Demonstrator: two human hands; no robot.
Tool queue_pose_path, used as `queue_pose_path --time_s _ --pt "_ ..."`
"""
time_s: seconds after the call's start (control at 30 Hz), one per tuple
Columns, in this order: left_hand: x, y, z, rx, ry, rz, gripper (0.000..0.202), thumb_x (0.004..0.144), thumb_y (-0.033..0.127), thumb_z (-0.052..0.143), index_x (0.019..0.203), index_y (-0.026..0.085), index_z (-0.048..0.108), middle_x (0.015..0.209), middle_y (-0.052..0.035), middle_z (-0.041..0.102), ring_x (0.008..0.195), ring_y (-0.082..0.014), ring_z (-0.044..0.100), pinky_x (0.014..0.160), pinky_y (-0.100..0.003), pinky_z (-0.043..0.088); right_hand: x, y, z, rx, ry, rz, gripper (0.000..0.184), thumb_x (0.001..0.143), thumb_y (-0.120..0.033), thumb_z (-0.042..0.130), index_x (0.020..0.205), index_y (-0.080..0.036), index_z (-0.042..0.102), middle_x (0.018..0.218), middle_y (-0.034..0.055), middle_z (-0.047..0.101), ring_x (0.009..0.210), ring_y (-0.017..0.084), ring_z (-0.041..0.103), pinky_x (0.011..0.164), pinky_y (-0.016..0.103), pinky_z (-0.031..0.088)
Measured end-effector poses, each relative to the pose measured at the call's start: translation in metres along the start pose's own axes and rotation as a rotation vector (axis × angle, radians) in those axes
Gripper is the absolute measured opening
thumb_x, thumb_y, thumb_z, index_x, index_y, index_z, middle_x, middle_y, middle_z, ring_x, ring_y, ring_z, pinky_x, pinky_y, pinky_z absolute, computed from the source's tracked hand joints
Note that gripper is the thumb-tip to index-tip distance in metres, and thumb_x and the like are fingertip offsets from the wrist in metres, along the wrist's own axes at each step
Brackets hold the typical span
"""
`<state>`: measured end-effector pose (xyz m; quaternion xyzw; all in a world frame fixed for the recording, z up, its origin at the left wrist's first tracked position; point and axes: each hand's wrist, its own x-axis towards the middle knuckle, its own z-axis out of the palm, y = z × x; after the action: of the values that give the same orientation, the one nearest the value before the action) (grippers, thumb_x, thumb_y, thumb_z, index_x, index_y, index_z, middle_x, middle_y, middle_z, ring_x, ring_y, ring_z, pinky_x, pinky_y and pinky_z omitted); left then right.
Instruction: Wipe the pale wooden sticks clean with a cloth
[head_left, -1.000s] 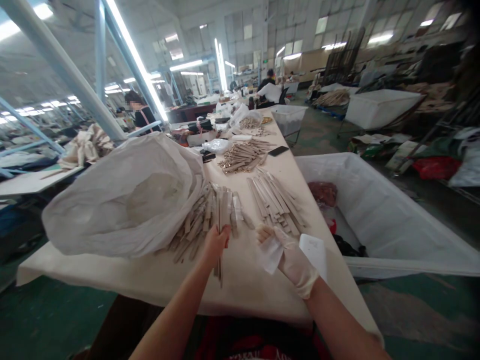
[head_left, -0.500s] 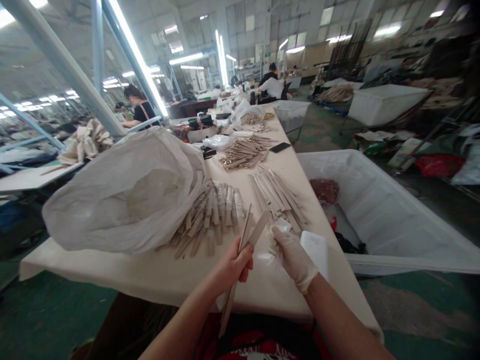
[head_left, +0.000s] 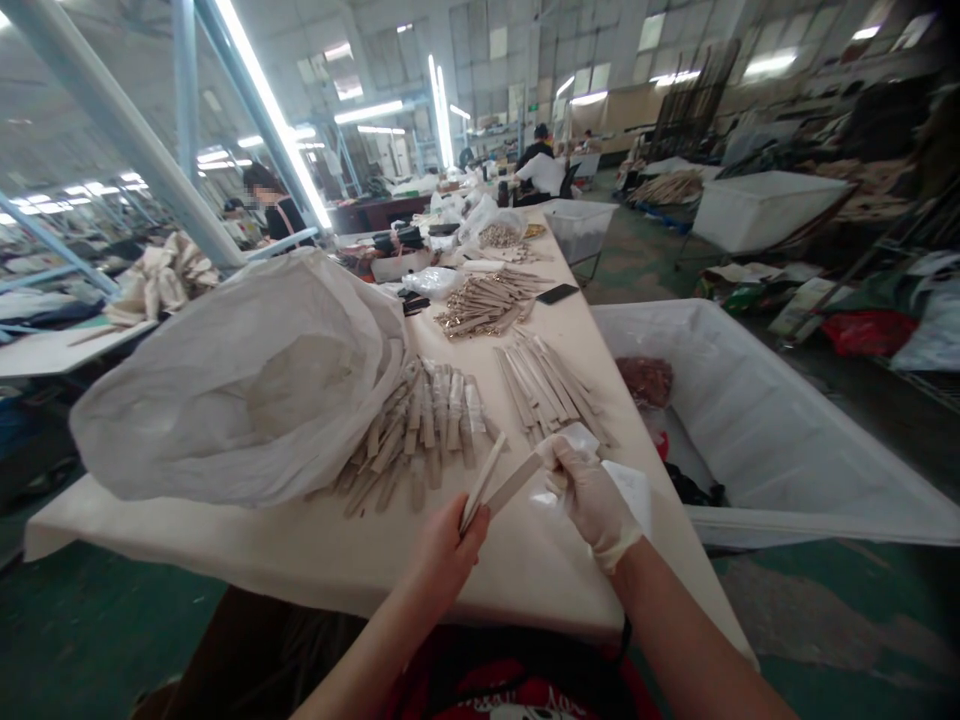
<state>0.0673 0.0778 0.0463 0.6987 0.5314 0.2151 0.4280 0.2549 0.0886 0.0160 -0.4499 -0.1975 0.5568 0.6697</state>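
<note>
My bare left hand (head_left: 448,548) is closed around flat beige strips (head_left: 514,487), which look like fabric straps. One strip slants right, to the fingers of my right hand (head_left: 592,500). That hand wears a pale glove and pinches a thin clear plastic piece (head_left: 579,436), perhaps a small bag, at the strip's end. The exact contact there is hidden by the fingers. Beyond my right hand lies a fan of loose beige strips (head_left: 547,385). Left of it are plastic-wrapped strips (head_left: 420,425), heaped at the mouth of a large white bag (head_left: 225,400).
A white box-like device (head_left: 634,490) sits partly behind my right hand. Farther up the table (head_left: 300,545) lie strips with metal fittings (head_left: 487,300) and a dark flat object (head_left: 557,294). A white bin (head_left: 795,440) stands along the right edge. Two people work farther back.
My left hand has moved down and left, tilting the strips. My right hand, with the plastic, has met the end of one strip. The view has shifted slightly.
</note>
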Motion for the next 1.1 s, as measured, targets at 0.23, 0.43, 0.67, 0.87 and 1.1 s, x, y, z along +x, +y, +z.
queue_pose_path --time_s 0.23,0.43,0.67,0.87,1.1 --pt "0.013 0.004 0.001 0.02 -0.059 0.0 0.027 0.082 0.041 0.039 0.067 0.018 0.044 0.052 0.0045 0.045 0.046 -0.009 0.046 0.047 -0.02 0.031 -0.017 0.018 0.01 -0.368 -0.105 -0.08 0.031 0.066 -0.045 0.064 0.06 -0.017 0.053 0.05 -0.0046 0.044 0.046 0.009 0.034 0.045 0.024 0.024" --pt "0.018 -0.012 0.003 -0.172 -0.229 -0.095 0.026 0.079 0.041 0.039 0.082 0.016 0.045 0.056 0.0043 0.049 0.041 -0.007 0.041 0.04 -0.018 0.03 -0.018 0.023 0.01 -0.128 -0.013 0.064 0.035 0.063 -0.05 0.066 0.074 -0.019 0.055 0.053 -0.0041 0.05 0.043 0.01 0.038 0.043 0.024 0.026" --pt "0.018 -0.02 -0.004 -0.172 0.018 -0.032 0.023 0.076 0.039 0.046 0.07 0.017 0.045 0.044 0.0087 0.037 0.038 -0.0048 0.031 0.04 -0.017 0.025 -0.024 0.028 0.017 -0.251 -0.187 0.13 0.038 0.068 -0.05 0.062 0.055 -0.017 0.05 0.045 -0.007 0.032 0.041 0.006 0.023 0.041 0.023 0.017" --pt "0.017 -0.032 0.011 -0.219 0.096 -0.094 0.027 0.071 0.043 0.05 0.063 0.018 0.042 0.044 0.0089 0.034 0.039 -0.005 0.03 0.04 -0.017 0.024 -0.018 0.029 0.021 0.102 0.037 0.115 0.035 0.066 -0.053 0.061 0.063 -0.018 0.054 0.041 -0.0103 0.024 0.037 0.006 0.016 0.038 0.021 0.016" --pt "0.041 -0.027 0.007 -0.219 0.141 -0.116 0.025 0.073 0.041 0.045 0.066 0.018 0.04 0.041 0.0097 0.034 0.034 -0.0047 0.029 0.037 -0.017 0.023 -0.012 0.041 0.021 0.11 0.005 0.148 0.035 0.066 -0.05 0.065 0.072 -0.016 0.056 0.043 -0.0114 0.022 0.037 0.004 0.014 0.036 0.018 0.013"
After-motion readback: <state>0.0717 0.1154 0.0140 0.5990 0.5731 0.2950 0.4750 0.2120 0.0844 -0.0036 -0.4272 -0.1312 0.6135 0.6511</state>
